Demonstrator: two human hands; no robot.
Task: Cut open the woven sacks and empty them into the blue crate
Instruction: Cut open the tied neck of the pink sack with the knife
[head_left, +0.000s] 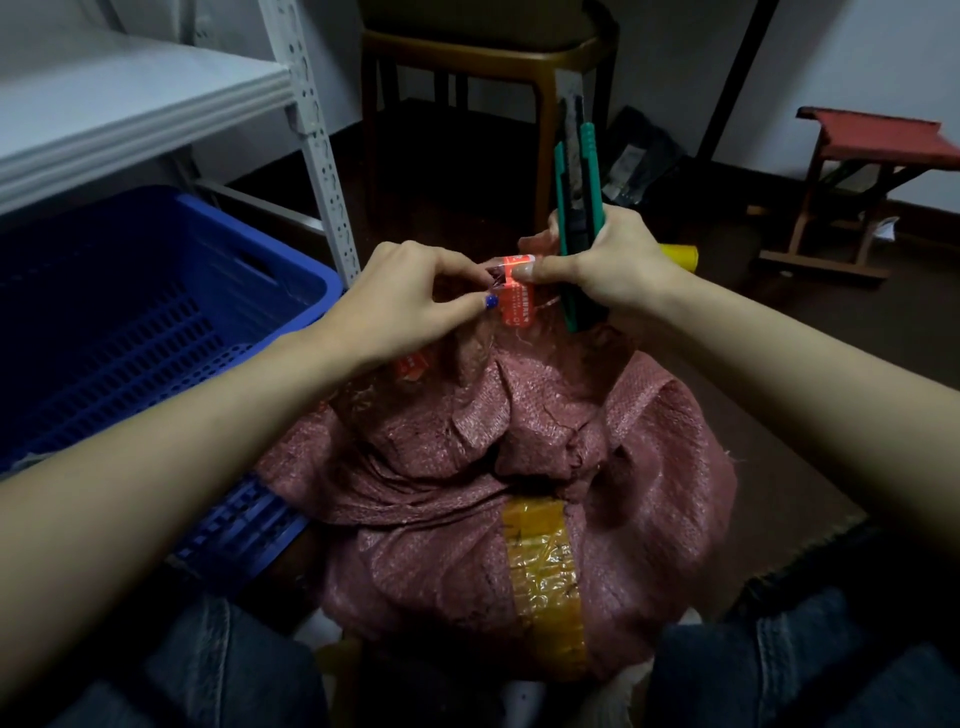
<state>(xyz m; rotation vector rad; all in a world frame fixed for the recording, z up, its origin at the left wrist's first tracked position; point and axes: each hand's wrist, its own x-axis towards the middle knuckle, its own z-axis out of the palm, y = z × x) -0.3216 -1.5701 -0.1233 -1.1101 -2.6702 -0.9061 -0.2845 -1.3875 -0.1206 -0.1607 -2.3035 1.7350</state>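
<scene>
Pink woven sack sits just under both hands, not cut open yet. Left hand pinches red tape. Right hand grips green box cutter, thumb pressing tape. Blue crate left of grip, looks empty.

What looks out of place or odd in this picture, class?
The green utility knife stands upright in the right hand, blade seemingly extended, while that hand and the left hand pinch the red label on the woven sack: an awkward grip.
</scene>
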